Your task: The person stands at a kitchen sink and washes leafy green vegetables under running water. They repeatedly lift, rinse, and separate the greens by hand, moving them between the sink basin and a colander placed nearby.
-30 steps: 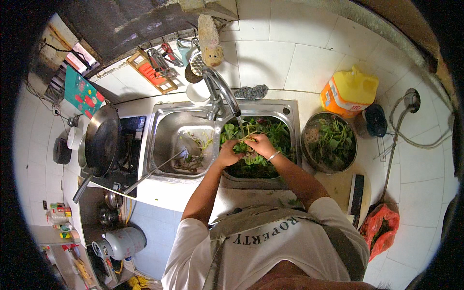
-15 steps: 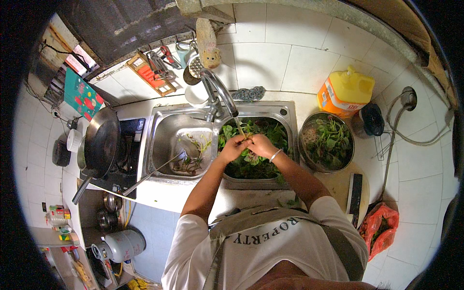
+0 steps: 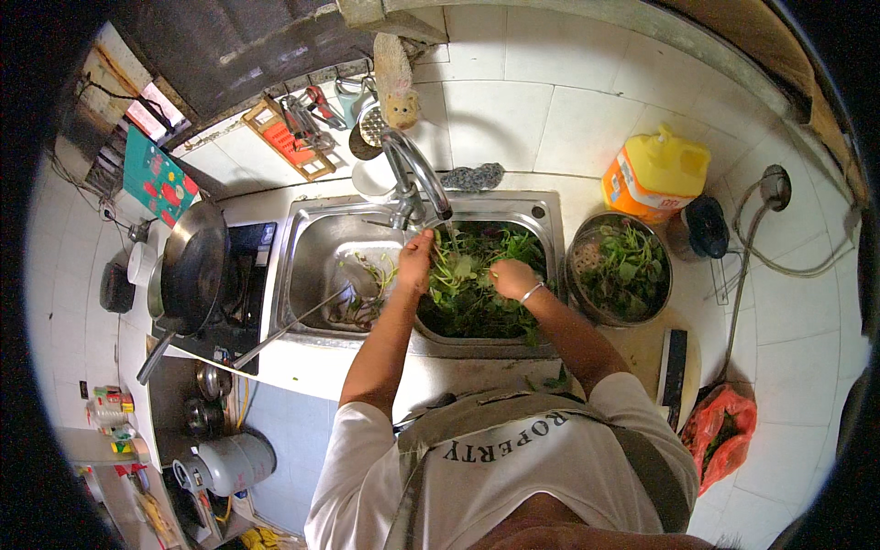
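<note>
My left hand [image 3: 415, 263] is closed at the divider between the two sink basins, just under the tap [image 3: 412, 174]. Pale green stems come from beside its fingers. My right hand [image 3: 515, 279], with a silver bracelet at the wrist, pinches leafy greens over the right basin. Between the hands hangs a lighter tuft of leafy greens [image 3: 456, 273], and its exact hold is partly hidden. Beneath, dark leafy greens [image 3: 481, 321] fill the right basin. The left basin [image 3: 312, 247] holds a few trimmed stems [image 3: 367, 284] and a long-handled metal utensil [image 3: 302, 321].
Right of the sink stands a metal colander [image 3: 591, 307] of picked leaves. Behind it are a yellow jug [image 3: 655, 174] and a dark container [image 3: 704, 229]. A round board with a black-handled tool [image 3: 674, 367] lies nearer. On the left, a wok [image 3: 194, 270] sits on the stove.
My hands were together under the tap. They have moved apart, the left to the left and slightly up, the right to the right, with greens showing between them.
</note>
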Action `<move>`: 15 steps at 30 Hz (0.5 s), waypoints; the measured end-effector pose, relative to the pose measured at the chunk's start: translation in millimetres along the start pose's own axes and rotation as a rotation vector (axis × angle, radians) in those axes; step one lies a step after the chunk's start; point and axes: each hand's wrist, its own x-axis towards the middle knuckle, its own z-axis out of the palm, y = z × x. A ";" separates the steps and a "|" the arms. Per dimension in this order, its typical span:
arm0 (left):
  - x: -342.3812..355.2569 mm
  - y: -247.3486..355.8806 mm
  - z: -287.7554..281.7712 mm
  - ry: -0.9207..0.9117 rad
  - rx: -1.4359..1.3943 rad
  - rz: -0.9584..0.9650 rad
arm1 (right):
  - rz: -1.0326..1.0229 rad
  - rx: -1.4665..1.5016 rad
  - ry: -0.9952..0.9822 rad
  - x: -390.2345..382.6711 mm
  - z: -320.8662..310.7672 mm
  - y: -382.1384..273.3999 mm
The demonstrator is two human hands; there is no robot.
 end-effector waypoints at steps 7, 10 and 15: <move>1.1 25.8 7.2 -0.182 -0.107 -0.186 | -0.080 0.562 0.342 -1.1 -18.6 -17.1; 3.8 16.3 16.7 -0.279 -0.178 -0.200 | -0.255 0.523 0.309 0.5 -25.2 -40.9; -2.5 19.4 23.2 -0.356 0.621 0.186 | -0.157 0.045 0.013 -6.3 -4.3 -17.5</move>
